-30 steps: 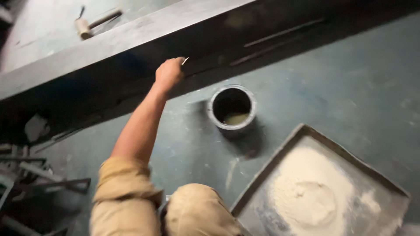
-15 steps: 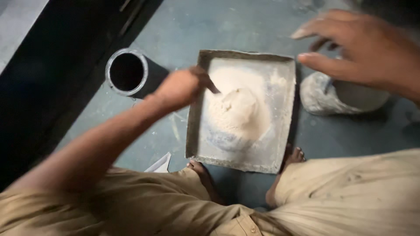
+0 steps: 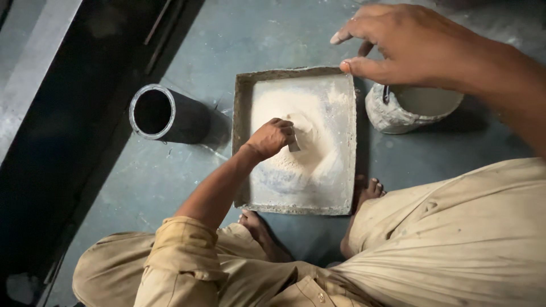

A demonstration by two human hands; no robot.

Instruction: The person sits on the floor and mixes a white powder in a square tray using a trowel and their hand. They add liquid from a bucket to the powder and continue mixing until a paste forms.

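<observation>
Pale powder (image 3: 296, 136) heaped in square tray (image 3: 242, 142), on floor between bare feet. Left hand (image 3: 272, 138) fisted on small flat scraper (image 3: 293, 146), blade poking out past fingers into heap; judged step: working powder with scraper. Right hand (image 3: 398, 42) hovers past tray's far corner, fingers spread, holding nothing, above crusted bowl (image 3: 392, 113) (contents unclear). Next stroke needs light wrist, powder kept inside rim. Black pipe can (image 3: 153, 113) well off left knuckles. Grey-blue concrete floor (image 3: 170, 176), dusty; dark steel beam (image 3: 51, 113) at edge.
</observation>
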